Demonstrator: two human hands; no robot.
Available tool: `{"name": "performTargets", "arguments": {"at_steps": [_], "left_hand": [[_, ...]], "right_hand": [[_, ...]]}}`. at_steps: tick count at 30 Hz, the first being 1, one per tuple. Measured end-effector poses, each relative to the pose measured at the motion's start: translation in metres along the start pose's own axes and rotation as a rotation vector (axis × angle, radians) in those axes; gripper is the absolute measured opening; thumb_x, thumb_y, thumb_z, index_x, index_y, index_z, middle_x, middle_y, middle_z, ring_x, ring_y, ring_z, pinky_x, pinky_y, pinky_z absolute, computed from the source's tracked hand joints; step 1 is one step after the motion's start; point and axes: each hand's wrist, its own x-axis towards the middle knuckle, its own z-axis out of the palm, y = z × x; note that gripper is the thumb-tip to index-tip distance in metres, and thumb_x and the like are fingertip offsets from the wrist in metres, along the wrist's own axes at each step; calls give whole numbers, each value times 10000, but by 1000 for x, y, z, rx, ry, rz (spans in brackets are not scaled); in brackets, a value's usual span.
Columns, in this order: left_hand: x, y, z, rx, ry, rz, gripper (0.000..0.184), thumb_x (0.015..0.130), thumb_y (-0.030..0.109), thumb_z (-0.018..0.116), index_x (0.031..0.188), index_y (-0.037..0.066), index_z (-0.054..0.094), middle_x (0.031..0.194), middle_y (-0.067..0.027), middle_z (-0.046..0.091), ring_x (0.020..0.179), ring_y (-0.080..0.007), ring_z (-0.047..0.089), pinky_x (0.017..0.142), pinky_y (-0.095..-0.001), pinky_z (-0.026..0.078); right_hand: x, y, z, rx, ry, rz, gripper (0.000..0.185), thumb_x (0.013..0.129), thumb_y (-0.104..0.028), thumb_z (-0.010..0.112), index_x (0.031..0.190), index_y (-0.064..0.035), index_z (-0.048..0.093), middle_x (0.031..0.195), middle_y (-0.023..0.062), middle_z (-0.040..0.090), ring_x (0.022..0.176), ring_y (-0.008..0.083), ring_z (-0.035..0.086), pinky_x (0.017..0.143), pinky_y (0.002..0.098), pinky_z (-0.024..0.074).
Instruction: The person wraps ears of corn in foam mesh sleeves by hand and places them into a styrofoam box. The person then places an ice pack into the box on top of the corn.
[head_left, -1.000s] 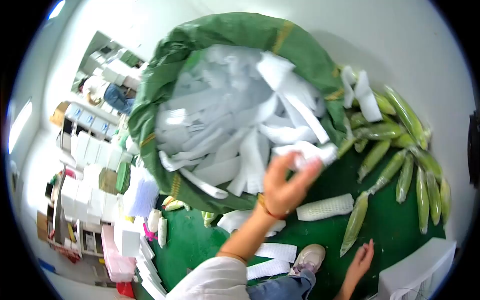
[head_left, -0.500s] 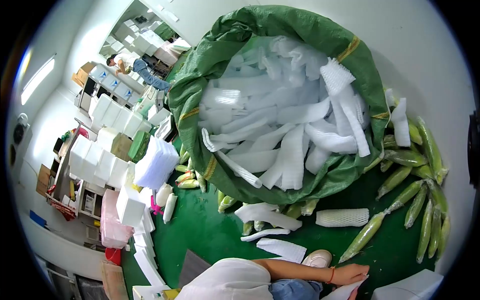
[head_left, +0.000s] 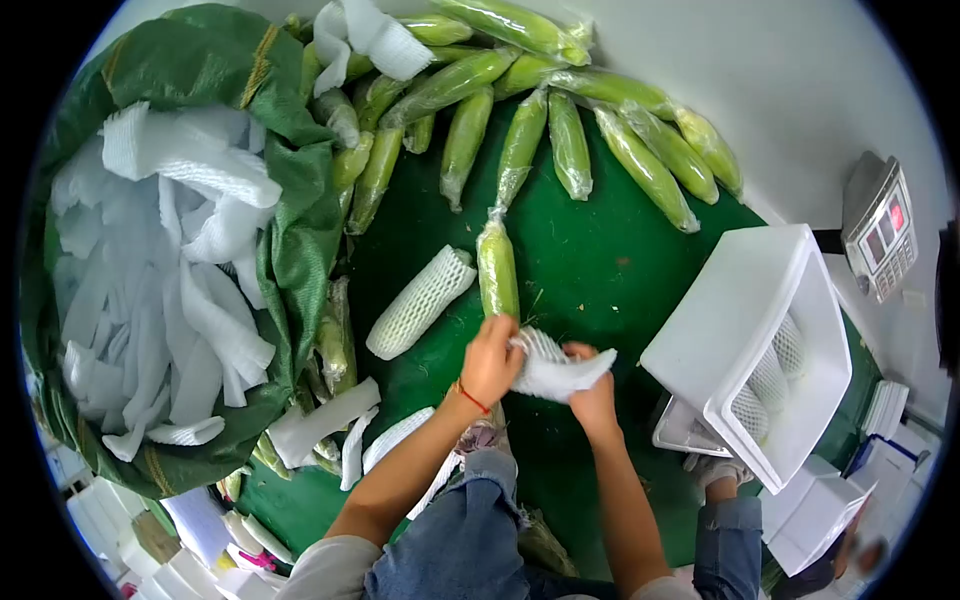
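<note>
White foam sleeve [head_left: 549,374] between left hand [head_left: 489,364] and right hand [head_left: 594,397], both pinching it.

I'm in a produce-packing room. Around me lie wrapped corn cobs [head_left: 568,148], a green sack [head_left: 303,215] of foam sleeves [head_left: 215,320], a white box [head_left: 715,310] and a scale [head_left: 882,232].
</note>
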Motion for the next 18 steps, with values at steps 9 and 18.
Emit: {"name": "performTargets", "arguments": {"at_steps": [9, 18], "left_hand": [[-5, -47, -32, -333, -190, -237, 654, 854, 42, 450, 1471, 185, 290, 1255, -223, 504, 1110, -336, 549, 981, -349, 409], [-44, 30, -63, -831, -244, -660, 286, 928, 81, 460, 1157, -50, 571, 1049, -75, 649, 905, -122, 559, 803, -266, 458]], "right_hand": [[51, -18, 102, 736, -232, 149, 690, 845, -119, 570, 1471, -107, 279, 1306, 167, 498, 1109, 193, 535, 943, 267, 402], [-30, -97, 28, 830, -122, 351, 374, 912, -117, 492, 1270, -19, 532, 1098, 86, 637, 969, 119, 570, 858, 264, 448]]}}
